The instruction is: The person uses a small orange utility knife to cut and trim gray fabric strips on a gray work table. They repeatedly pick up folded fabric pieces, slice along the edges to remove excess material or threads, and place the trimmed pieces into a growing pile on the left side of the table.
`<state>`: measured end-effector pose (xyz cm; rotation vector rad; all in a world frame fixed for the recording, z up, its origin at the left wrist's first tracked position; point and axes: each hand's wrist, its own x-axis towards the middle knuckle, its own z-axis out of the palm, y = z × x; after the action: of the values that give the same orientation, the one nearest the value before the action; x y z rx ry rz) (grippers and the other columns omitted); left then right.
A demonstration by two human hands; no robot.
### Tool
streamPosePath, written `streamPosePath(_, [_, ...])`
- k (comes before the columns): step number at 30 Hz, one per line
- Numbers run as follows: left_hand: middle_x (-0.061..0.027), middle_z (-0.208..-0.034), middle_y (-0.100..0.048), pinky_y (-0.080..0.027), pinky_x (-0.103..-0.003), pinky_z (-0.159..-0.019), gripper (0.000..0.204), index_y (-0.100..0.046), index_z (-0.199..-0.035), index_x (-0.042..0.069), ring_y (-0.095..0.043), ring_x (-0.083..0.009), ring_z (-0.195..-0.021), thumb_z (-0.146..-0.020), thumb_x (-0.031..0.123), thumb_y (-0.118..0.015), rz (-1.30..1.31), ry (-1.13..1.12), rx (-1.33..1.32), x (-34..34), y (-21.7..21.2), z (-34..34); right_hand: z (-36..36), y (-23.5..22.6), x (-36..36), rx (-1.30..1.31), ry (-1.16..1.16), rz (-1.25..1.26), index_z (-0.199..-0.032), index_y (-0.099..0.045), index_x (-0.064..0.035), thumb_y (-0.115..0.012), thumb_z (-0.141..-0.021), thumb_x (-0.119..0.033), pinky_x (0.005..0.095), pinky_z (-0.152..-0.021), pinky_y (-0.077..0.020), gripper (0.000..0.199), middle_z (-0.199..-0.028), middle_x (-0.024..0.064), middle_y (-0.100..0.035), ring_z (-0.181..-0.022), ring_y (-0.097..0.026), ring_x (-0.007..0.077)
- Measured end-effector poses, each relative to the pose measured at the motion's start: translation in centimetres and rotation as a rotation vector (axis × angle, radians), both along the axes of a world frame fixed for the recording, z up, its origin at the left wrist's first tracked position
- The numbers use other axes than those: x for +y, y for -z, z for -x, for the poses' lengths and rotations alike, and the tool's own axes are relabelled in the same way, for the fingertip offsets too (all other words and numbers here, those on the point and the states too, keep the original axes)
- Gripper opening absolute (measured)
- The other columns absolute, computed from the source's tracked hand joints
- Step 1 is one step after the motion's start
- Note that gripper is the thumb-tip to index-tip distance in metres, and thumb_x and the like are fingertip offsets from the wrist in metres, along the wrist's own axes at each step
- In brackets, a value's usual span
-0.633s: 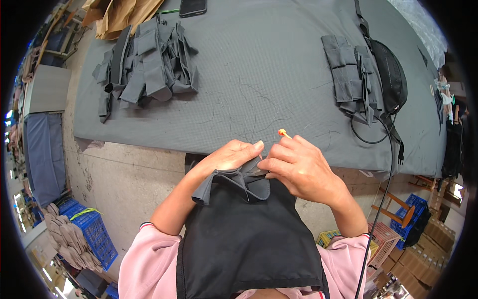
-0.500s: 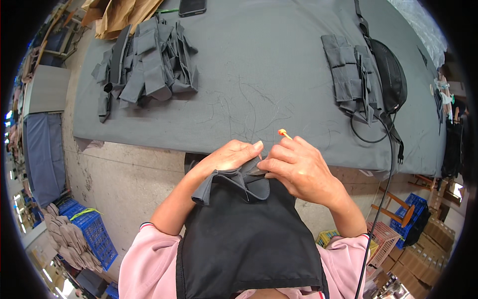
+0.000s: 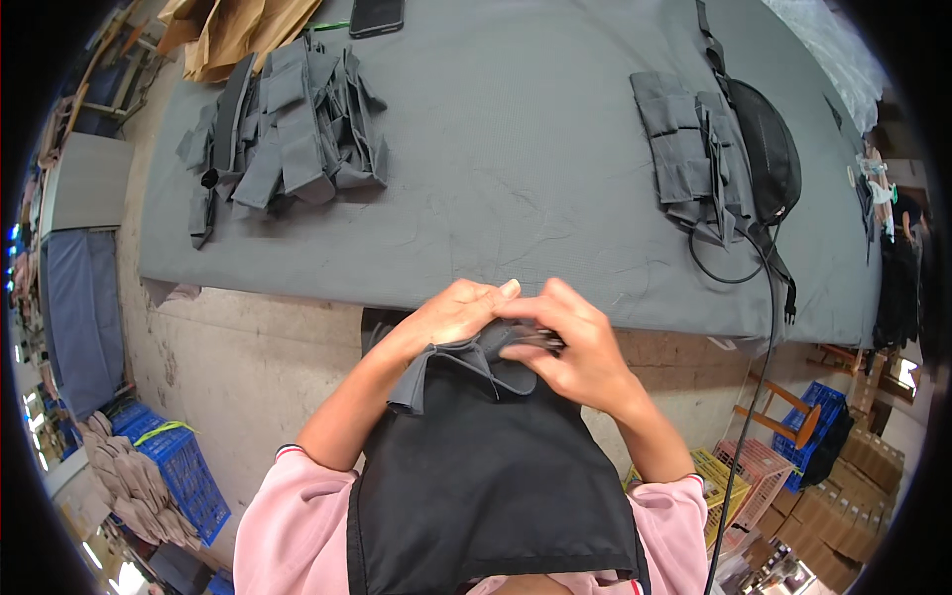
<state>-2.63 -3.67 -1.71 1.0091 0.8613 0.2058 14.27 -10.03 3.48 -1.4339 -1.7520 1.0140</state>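
While both hands meet just off the near edge of the bench [image 3: 516, 188], the work is a small grey fabric pouch [image 3: 466, 362] held against the top of a black apron [image 3: 486, 476]. Left hand [image 3: 451, 317] cups the pouch from above, fingers [image 3: 496, 294] pressed together and curled over its upper edge. Right hand [image 3: 575, 347] closes in from the other side, fingers pinching the pouch's folded flap; something small and dark sits under them, can't tell what it is. Judgement: this looks like hand-finishing or checking a seam, so keep the left grip firm so the fabric stays taut, work with the right fingertips only, and keep the piece over the apron rather than hanging loose. A loose grey flap droops at the left corner; keep it out of the pinch. Further out, bench is covered in grey cloth. Far left: a heap of grey pouches [image 3: 288, 129], well apart from the hands. Far right: a smaller flat stack of grey pouches [image 3: 684, 149] just beside a black waist bag [image 3: 769, 149], whose strap trails off the bench edge. A dark phone [image 3: 375, 15] lies at the far edge. Blue crates [image 3: 183, 476] sit on the floor, lower left.
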Motion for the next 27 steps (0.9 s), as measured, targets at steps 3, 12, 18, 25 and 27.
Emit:
streamPosePath(3, [-0.0005,-0.073,-0.059,-0.043,-0.025,-0.067,0.054,-0.064,-0.081,0.001,-0.05,-0.0085,-0.071,-0.097,0.049,-0.044,0.046,0.024,0.024,0.1,0.1,0.4,-0.2,2.4,0.3,0.08,0.139,-0.017,-0.082,-0.062,-0.003,-0.07,-0.075,-0.002,0.0288,-0.058,-0.043,0.011,-0.073,0.0048,-0.05,-0.064,-0.052,0.0157])
streamPosePath(12, [0.0004,-0.069,-0.055,-0.041,-0.024,-0.062,0.055,-0.062,-0.079,0.003,-0.048,-0.0068,-0.067,-0.099,0.048,-0.039,-0.262,-0.074,0.164,-0.4,0.2,0.3,0.1,1.7,-1.6,0.268,0.36,0.034,-0.091,-0.068,-0.0023,-0.067,-0.085,-0.006,0.0227,-0.056,-0.0398,0.007,-0.073,0.0028,-0.063,-0.06,-0.049,0.0072])
streamPosePath(18, [-0.0083,-0.058,-0.038,-0.037,-0.036,-0.058,0.063,-0.046,-0.07,-0.002,-0.037,-0.0187,-0.059,-0.098,0.052,-0.034,-0.431,-0.091,0.163,-0.8,-0.3,-0.7,0.4,2.0,-0.4,0.029,0.245,-0.11,-0.094,-0.067,-0.0057,-0.071,-0.076,-0.003,0.0277,-0.051,-0.0401,0.019,-0.068,0.0042,-0.051,-0.055,-0.047,0.0144])
streamPosePath(25, [-0.007,-0.058,-0.036,-0.036,-0.036,-0.057,0.065,-0.043,-0.068,-0.003,-0.036,-0.0166,-0.06,-0.098,0.054,-0.033,-0.41,-0.084,0.175,-0.8,0.2,-0.5,-0.2,2.7,-0.5,0.671,0.301,0.263,-0.077,-0.055,-0.0032,-0.068,-0.08,-0.005,0.0265,-0.05,-0.0354,0.013,-0.072,0.0013,-0.044,-0.055,-0.042,0.0119])
streamPosePath(27, [-0.0064,-0.059,-0.036,-0.036,-0.035,-0.057,0.065,-0.042,-0.068,-0.002,-0.036,-0.0155,-0.06,-0.098,0.054,-0.033,-0.406,-0.105,0.165,-0.7,0.4,-0.5,-1.1,2.5,-1.4,1.211,0.295,0.322,-0.075,-0.051,-0.0046,-0.06,-0.082,0.0,0.0226,-0.05,-0.0274,0.012,-0.075,-0.0002,-0.04,-0.054,-0.033,0.0083])
